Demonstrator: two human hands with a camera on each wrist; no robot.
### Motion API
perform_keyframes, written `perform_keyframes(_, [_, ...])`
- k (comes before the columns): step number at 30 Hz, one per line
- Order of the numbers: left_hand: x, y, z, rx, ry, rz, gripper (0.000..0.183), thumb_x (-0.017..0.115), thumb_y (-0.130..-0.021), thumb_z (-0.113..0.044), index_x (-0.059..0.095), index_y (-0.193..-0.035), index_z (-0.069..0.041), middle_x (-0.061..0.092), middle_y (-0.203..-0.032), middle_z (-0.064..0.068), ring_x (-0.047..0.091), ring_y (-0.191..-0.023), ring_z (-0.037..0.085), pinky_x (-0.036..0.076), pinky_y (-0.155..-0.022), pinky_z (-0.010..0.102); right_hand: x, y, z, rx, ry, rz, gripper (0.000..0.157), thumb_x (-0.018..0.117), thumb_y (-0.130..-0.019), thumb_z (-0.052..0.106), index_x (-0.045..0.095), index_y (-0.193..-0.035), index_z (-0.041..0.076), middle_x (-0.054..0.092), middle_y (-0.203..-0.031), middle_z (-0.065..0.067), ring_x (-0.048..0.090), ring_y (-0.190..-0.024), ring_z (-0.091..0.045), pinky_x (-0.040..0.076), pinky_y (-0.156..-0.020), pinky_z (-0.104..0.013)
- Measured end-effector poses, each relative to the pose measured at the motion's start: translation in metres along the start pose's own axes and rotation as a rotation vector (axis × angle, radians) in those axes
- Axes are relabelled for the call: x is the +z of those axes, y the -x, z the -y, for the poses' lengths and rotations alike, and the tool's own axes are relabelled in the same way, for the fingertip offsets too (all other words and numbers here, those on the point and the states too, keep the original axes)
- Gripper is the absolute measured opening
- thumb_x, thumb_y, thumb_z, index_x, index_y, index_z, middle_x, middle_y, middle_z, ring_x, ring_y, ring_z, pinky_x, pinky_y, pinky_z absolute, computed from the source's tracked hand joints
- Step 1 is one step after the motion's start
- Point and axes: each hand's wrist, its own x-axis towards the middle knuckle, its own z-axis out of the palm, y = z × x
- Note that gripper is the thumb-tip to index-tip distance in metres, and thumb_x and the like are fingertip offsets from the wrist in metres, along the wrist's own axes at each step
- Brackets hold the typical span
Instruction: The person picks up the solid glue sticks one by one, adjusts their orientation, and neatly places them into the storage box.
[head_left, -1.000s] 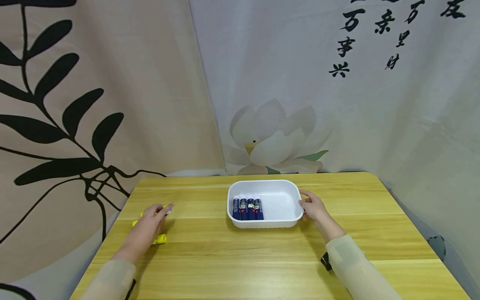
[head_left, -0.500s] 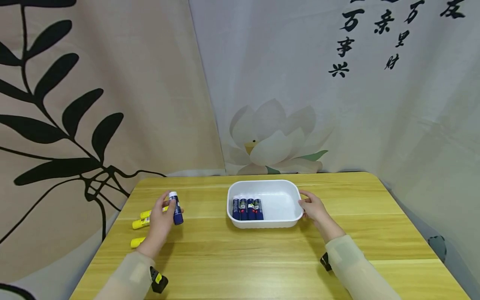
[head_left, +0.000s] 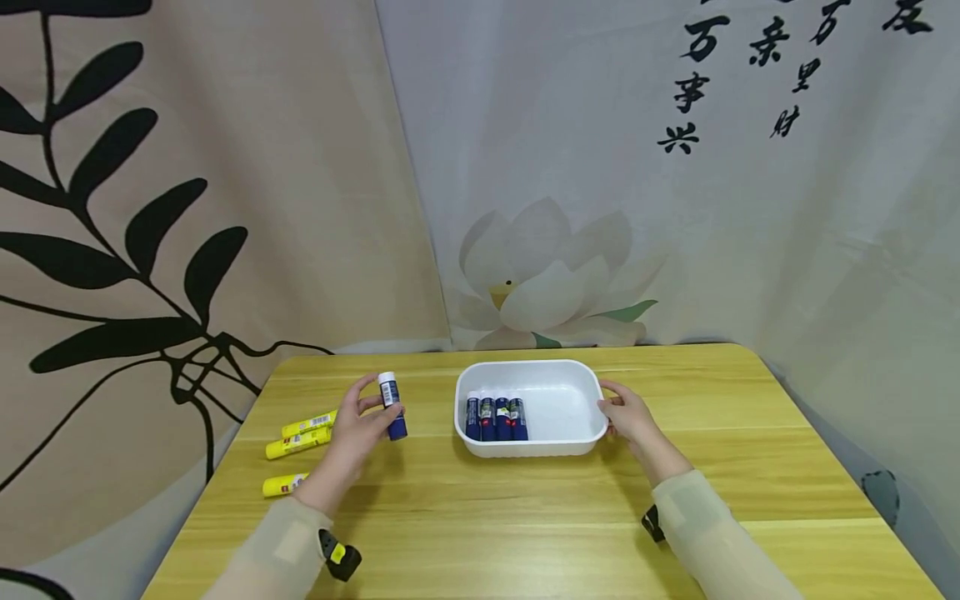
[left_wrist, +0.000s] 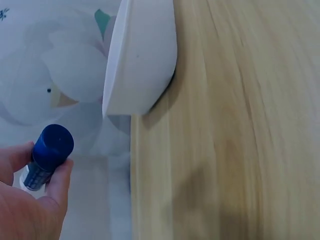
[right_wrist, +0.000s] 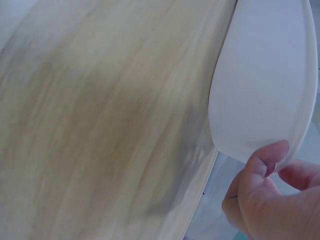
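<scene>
My left hand (head_left: 356,433) pinches a dark blue glue stick (head_left: 388,392) with a white cap between thumb and fingers, holding it above the table, left of the tray. In the left wrist view the blue base of the glue stick (left_wrist: 55,146) faces the camera. A white plastic tray (head_left: 528,448) stands on the table, with several similar blue glue sticks (head_left: 495,423) lined up side by side in its left part. At the tray's right end, my right hand (head_left: 632,419) grips the rim; the right wrist view shows thumb and finger on the tray's edge (right_wrist: 265,90).
Three yellow glue sticks (head_left: 298,442) lie on the wooden table (head_left: 495,525) to the left, partly behind my left hand and forearm. A printed curtain (head_left: 315,208) hangs behind the table's far edge.
The left hand has lifted the blue glue stick from beside the yellow ones and carried it rightward toward the tray, turning it more upright. The right hand and tray stay put.
</scene>
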Motion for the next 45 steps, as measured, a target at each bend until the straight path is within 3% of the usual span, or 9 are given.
perform_keyframes(3, [0.014, -0.003, -0.002, 0.034, -0.056, -0.027, 0.068, 0.064, -0.088, -0.004, 0.028, -0.144, -0.018, 0.047, -0.121, 0.019, 0.060, -0.100, 0.022, 0.056, -0.072, 0.028, 0.000, 0.000, -0.001, 0.001, 0.002, -0.003, 0.046, 0.047, -0.098, 0.009, 0.039, -0.143, 0.009, 0.049, -0.106, -0.015, 0.051, -0.069, -0.015, 0.047, -0.061, -0.029])
perform_keyframes(11, [0.060, -0.016, -0.006, 0.187, -0.046, -0.108, 0.073, 0.071, -0.079, 0.004, 0.025, -0.134, -0.013, 0.050, -0.111, 0.020, 0.061, -0.086, 0.025, 0.055, -0.066, 0.026, 0.001, -0.001, -0.002, 0.017, 0.003, -0.005, 0.046, 0.048, -0.098, 0.009, 0.040, -0.143, 0.010, 0.047, -0.102, -0.012, 0.048, -0.063, -0.013, 0.045, -0.059, -0.028])
perform_keyframes(16, [0.095, -0.019, -0.007, 0.274, -0.124, -0.150, 0.070, 0.075, -0.077, 0.001, 0.029, -0.128, -0.012, 0.053, -0.110, 0.021, 0.061, -0.089, 0.032, 0.055, -0.074, 0.032, 0.001, 0.000, -0.002, 0.003, 0.000, -0.009, 0.045, 0.047, -0.097, 0.007, 0.040, -0.142, 0.008, 0.049, -0.101, -0.013, 0.049, -0.062, -0.014, 0.046, -0.059, -0.029])
perform_keyframes(24, [0.142, -0.020, 0.006, 0.276, -0.263, -0.081, 0.065, 0.075, -0.079, -0.006, 0.034, -0.128, -0.018, 0.053, -0.112, 0.012, 0.057, -0.092, 0.025, 0.053, -0.078, 0.035, 0.003, 0.001, -0.002, -0.015, -0.009, -0.017, 0.045, 0.048, -0.097, 0.007, 0.041, -0.141, 0.007, 0.050, -0.102, -0.016, 0.051, -0.066, -0.015, 0.048, -0.059, -0.029])
perform_keyframes(34, [0.189, -0.019, 0.015, 0.251, -0.406, 0.051, 0.062, 0.074, -0.081, -0.007, 0.038, -0.131, -0.015, 0.055, -0.109, 0.010, 0.054, -0.095, 0.019, 0.050, -0.086, 0.035, 0.002, 0.000, -0.002, -0.031, -0.003, -0.038, 0.044, 0.049, -0.097, 0.007, 0.042, -0.141, 0.007, 0.050, -0.097, -0.010, 0.051, -0.065, -0.015, 0.047, -0.058, -0.029])
perform_keyframes(40, [0.206, -0.021, 0.021, 0.313, -0.456, 0.071, 0.061, 0.076, -0.076, -0.002, 0.041, -0.124, -0.013, 0.056, -0.092, 0.008, 0.053, -0.080, 0.016, 0.048, -0.070, 0.028, 0.002, 0.000, -0.002, -0.049, 0.008, -0.041, 0.044, 0.049, -0.096, 0.006, 0.043, -0.140, 0.006, 0.048, -0.094, -0.008, 0.049, -0.062, -0.013, 0.047, -0.057, -0.029])
perform_keyframes(45, [0.214, -0.023, 0.024, 0.292, -0.560, 0.083, 0.062, 0.078, -0.074, -0.004, 0.042, -0.123, -0.014, 0.059, -0.096, 0.008, 0.056, -0.085, 0.018, 0.049, -0.079, 0.033, 0.001, 0.001, -0.002, -0.052, 0.012, -0.046, 0.044, 0.049, -0.096, 0.006, 0.043, -0.140, 0.005, 0.048, -0.094, -0.008, 0.050, -0.064, -0.014, 0.048, -0.058, -0.029])
